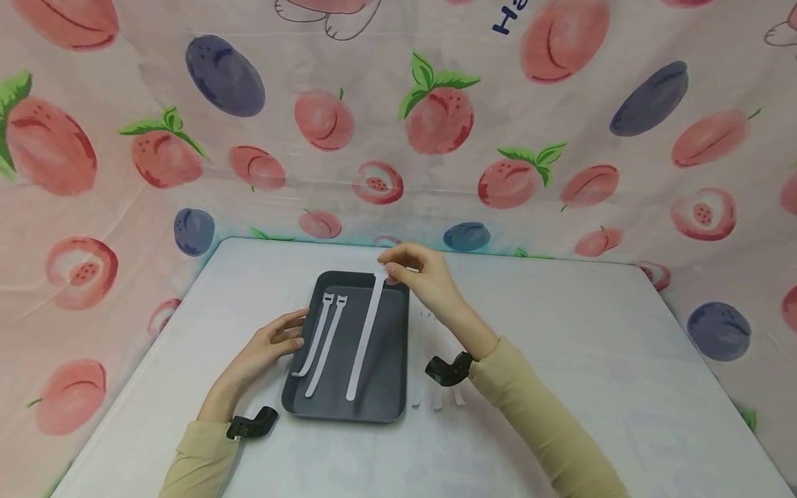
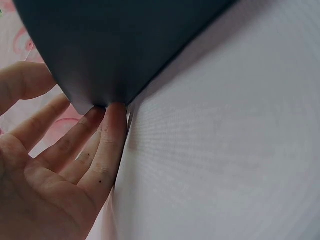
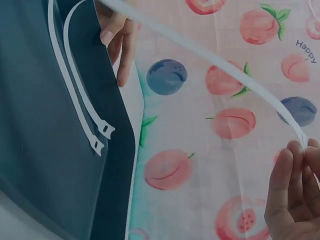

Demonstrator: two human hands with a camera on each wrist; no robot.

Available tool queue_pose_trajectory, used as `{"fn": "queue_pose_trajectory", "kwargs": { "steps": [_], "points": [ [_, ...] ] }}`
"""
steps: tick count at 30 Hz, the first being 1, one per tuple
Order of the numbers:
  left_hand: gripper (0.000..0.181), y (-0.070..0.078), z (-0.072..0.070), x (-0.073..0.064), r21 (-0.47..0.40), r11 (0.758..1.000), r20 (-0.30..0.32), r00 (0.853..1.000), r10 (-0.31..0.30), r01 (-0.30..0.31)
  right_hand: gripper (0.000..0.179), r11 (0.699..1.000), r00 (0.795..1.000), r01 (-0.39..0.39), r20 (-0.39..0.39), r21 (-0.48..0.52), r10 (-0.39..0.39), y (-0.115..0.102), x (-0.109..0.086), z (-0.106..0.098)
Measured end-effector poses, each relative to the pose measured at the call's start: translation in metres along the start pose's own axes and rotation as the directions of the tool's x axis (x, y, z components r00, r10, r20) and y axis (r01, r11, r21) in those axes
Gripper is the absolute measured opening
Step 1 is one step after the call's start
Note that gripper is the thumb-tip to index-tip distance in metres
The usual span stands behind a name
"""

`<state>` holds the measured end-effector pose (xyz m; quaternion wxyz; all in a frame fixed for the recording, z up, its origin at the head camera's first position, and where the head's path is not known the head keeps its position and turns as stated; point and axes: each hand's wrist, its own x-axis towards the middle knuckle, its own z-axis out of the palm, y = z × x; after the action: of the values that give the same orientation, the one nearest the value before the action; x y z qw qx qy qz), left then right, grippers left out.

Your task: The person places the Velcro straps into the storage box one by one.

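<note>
My right hand (image 1: 423, 273) pinches a white cable tie (image 1: 367, 335) by its head end, above the far right part of the dark grey tray (image 1: 389, 387). The strap slants down over the tray, and in the right wrist view it bows in a long curve. Two more white cable ties, a left one (image 1: 315, 339) and a right one (image 1: 326, 346), lie side by side in the tray's left half, slotted heads away from me. At the tray's left side is my left hand (image 1: 270, 344); the left wrist view has its extended fingertips against the tray's outer wall.
Several white strips (image 1: 416, 394) lie on the white table (image 1: 560, 373) just right of the tray, partly hidden under my right wrist. A fruit-printed cloth (image 1: 373, 69) hangs behind the table. Each wrist wears a black camera, the left one (image 1: 252, 423) close beside the tray's near corner.
</note>
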<state>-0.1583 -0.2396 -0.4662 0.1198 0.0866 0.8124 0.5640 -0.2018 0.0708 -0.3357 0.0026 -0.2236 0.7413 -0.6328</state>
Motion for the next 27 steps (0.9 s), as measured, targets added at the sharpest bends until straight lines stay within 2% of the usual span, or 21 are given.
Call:
{"fn": "queue_pose_trajectory", "kwargs": {
  "steps": [11, 20, 27],
  "points": [
    [0.059, -0.001, 0.000, 0.001, 0.009, 1.000, -0.004, 1.000, 0.002, -0.002, 0.019, 0.982, 0.996, -0.092, 0.008, 0.168, 0.092, 0.015, 0.011, 0.009],
    [0.059, 0.000, -0.001, 0.000, 0.003, 1.000, 0.005, 1.000, 0.009, -0.009, 0.022, 0.953, 0.984, -0.178, 0.053, 0.244, 0.170, 0.035, 0.019, 0.020],
    [0.060, 0.000, -0.001, 0.000, 0.013, 1.000, -0.001, 1.000, 0.005, -0.005, 0.022, 0.938, 0.977, -0.214, 0.064, 0.272, 0.204, 0.046, 0.024, 0.029]
  ]
}}
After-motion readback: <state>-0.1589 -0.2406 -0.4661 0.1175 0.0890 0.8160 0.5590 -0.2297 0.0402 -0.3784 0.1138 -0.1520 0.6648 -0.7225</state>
